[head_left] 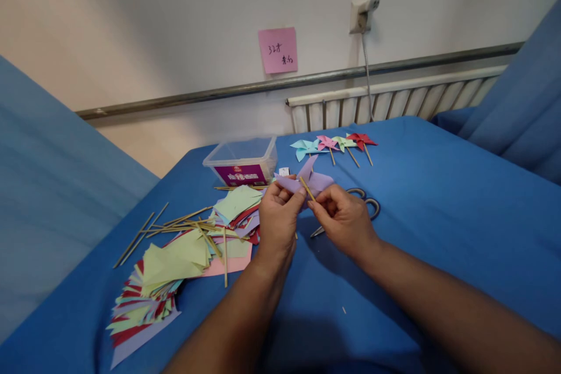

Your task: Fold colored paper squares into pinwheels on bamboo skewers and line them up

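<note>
Both hands pinch one purple paper pinwheel [309,178]: the left hand [278,219] grips its folded paper, the right hand [344,216] nips its thin wooden stick [307,188]. Left of the grip lie paper squares [175,263] and loose sticks [175,223]; beyond it, a plastic box [243,159]; right, scissors [366,203] and finished pinwheels [335,145].

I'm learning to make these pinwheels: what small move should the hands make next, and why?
Probably push the wooden stick further into the purple pinwheel: the left hand pinches the paper, the right hand grips the stick.
</note>
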Demonstrator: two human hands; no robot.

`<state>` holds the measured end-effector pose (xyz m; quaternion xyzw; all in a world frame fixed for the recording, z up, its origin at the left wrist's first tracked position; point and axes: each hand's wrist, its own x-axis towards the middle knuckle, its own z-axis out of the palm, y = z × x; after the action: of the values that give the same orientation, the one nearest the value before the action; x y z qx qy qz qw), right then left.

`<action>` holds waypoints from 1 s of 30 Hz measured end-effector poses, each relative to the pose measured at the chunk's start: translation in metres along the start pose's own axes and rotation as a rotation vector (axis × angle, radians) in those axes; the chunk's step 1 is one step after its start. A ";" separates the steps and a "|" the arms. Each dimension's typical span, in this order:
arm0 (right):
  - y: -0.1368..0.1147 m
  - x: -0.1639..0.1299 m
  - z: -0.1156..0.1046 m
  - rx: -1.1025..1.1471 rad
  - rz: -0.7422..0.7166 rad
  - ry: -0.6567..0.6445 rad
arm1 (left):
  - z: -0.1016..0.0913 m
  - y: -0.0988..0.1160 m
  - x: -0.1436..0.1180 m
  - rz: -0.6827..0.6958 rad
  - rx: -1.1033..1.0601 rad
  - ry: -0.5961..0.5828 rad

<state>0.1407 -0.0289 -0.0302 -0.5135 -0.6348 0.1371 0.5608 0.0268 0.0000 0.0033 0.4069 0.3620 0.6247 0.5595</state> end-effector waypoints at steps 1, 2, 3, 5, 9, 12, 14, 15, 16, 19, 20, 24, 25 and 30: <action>0.000 0.000 0.000 0.003 0.001 -0.002 | 0.000 0.000 0.000 0.000 0.002 0.002; 0.000 0.001 0.000 0.010 0.004 -0.005 | -0.001 0.000 0.000 -0.003 0.004 0.006; 0.001 0.001 0.000 0.017 0.009 -0.007 | -0.001 0.000 0.000 -0.007 0.007 0.010; 0.001 0.002 0.000 0.025 0.024 -0.011 | -0.002 0.000 -0.001 -0.017 0.014 0.014; 0.003 0.002 0.000 0.016 0.038 -0.021 | -0.001 0.000 -0.002 -0.007 0.034 -0.002; 0.005 0.002 -0.001 0.017 0.041 -0.021 | -0.001 -0.001 -0.002 0.024 0.059 -0.012; 0.005 0.002 -0.001 0.018 0.049 -0.017 | -0.002 -0.001 -0.002 0.048 0.078 -0.015; 0.006 0.002 -0.001 0.018 0.053 -0.013 | -0.002 -0.001 -0.003 0.060 0.091 -0.011; 0.007 0.002 -0.001 0.019 0.056 -0.007 | -0.003 0.000 -0.003 0.070 0.106 -0.011; 0.012 0.002 0.001 0.051 0.082 0.000 | -0.005 0.001 -0.005 0.084 0.151 -0.032; 0.014 0.002 0.001 0.075 0.101 0.002 | -0.005 0.002 -0.005 0.089 0.156 -0.038; 0.018 0.005 0.003 0.261 0.219 0.011 | -0.006 0.005 -0.003 0.162 0.154 0.043; 0.018 0.006 0.002 0.317 0.257 0.005 | -0.006 0.005 -0.002 0.189 0.164 0.080; 0.012 0.012 0.002 0.578 0.417 -0.074 | -0.007 0.001 0.005 0.115 0.170 0.087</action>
<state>0.1467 -0.0134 -0.0331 -0.4470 -0.4712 0.4412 0.6193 0.0194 0.0051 0.0021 0.4456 0.4134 0.6400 0.4700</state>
